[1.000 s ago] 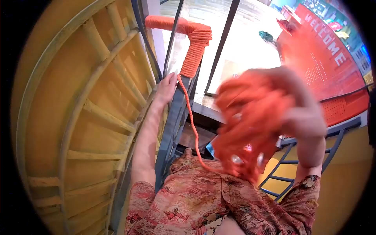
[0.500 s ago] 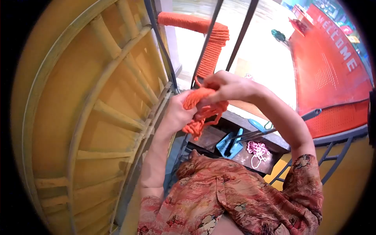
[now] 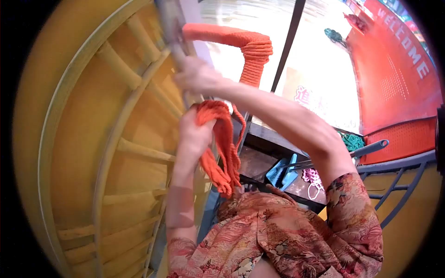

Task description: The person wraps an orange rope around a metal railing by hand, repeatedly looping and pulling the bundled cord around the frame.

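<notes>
We hold the orange cord bundle (image 3: 225, 132) in the left hand (image 3: 192, 133), fingers curled around its upper loop; it hangs near the cord-wrapped frame (image 3: 256, 52). We position the blurred right hand (image 3: 198, 76) beside the grey bar (image 3: 170, 28); we cannot tell its fingers' state.

Left hand (image 3: 193, 134) is gripping the upper left of the orange cord bundle (image 3: 221, 134); left forearm (image 3: 181, 199) is rising steeply along the bundle's left side. Right hand (image 3: 197, 76) is showing blurred just beyond the bundle's top, grip unclear; right forearm (image 3: 282, 113) is slanting toward the bundle's right, elbow (image 3: 334, 148) bending.
</notes>
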The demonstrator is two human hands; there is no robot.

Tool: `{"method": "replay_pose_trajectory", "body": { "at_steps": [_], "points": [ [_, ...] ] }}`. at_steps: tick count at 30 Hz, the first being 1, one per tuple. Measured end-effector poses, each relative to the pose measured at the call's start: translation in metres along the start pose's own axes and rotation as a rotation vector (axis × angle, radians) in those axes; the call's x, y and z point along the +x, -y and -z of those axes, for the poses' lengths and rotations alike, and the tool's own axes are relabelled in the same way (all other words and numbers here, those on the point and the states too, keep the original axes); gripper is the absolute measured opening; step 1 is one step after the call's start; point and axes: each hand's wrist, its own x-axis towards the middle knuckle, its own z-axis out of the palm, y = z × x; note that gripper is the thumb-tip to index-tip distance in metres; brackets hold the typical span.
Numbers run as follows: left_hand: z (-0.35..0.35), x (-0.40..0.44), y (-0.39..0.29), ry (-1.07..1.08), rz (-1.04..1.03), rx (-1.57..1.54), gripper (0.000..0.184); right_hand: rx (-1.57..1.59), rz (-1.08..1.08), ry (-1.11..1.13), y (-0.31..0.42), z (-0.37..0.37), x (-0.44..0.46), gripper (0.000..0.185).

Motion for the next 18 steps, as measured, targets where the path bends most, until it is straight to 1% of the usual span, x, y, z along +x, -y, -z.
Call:
{"method": "replay_pose_trajectory", "body": {
  "at_steps": [1,2,3,4,5,7,9,10,11,12,13,14,15,16,17,18],
  "points": [
    [-0.014,0.031,0.022,-0.123,-0.391,0.406,0.024,-0.063,0.128,0.046,0.014,-0.011,-0.004,0.03],
    [-0.025,0.062,0.057,0.354,-0.343,-0.412,0.031,-0.225,0.269,0.087,0.027,-0.022,-0.013,0.032],
    [-0.035,0.08,0.042,0.427,-0.154,-0.448,0.022,-0.148,0.268,0.094,0.04,-0.039,-0.022,0.033],
    [-0.044,0.118,0.06,0.334,-0.135,0.236,0.028,0.005,0.407,0.132,0.045,-0.041,-0.04,0.032],
    [-0.065,0.144,0.09,0.266,0.007,0.054,0.03,0.158,0.546,0.17,0.05,-0.037,-0.057,0.03],
    [-0.069,0.194,0.097,0.295,-0.093,-0.13,0.031,0.309,0.668,0.097,0.042,-0.02,-0.082,0.023],
    [-0.064,0.22,0.067,0.352,0.029,-0.315,0.025,0.237,0.468,-0.115,-0.003,0.014,-0.113,0.016],
    [-0.061,0.228,0.059,0.297,-0.014,-0.224,0.024,0.464,0.339,-0.356,-0.041,0.007,-0.118,0.015],
    [-0.056,0.219,0.039,0.32,-0.014,-0.125,0.022,0.49,0.11,-0.591,-0.068,0.014,-0.124,0.025],
    [-0.057,0.223,0.046,0.355,-0.077,0.018,0.022,0.698,-0.15,-0.7,-0.099,0.016,-0.125,0.028],
    [-0.058,0.227,0.058,0.392,-0.138,0.166,0.022,0.633,-0.217,-0.761,-0.136,0.016,-0.121,0.026],
    [-0.062,0.233,0.08,0.456,-0.203,0.221,0.022,0.794,-0.335,-0.745,-0.165,0.007,-0.114,0.019],
    [-0.066,0.239,0.093,0.518,-0.276,0.273,0.022,0.8,-0.334,-0.756,-0.172,0.004,-0.107,0.019],
    [-0.067,0.217,0.065,0.504,-0.141,0.413,0.023,0.84,-0.378,-0.655,-0.175,0.001,-0.1,0.02],
    [-0.075,0.246,0.112,0.621,-0.085,0.216,0.023,0.878,-0.421,-0.552,-0.179,-0.002,-0.091,0.022],
    [-0.076,0.241,0.104,0.64,-0.049,0.169,0.023,1.034,-0.234,-0.611,-0.194,-0.011,-0.081,0.026]
  ]
}}
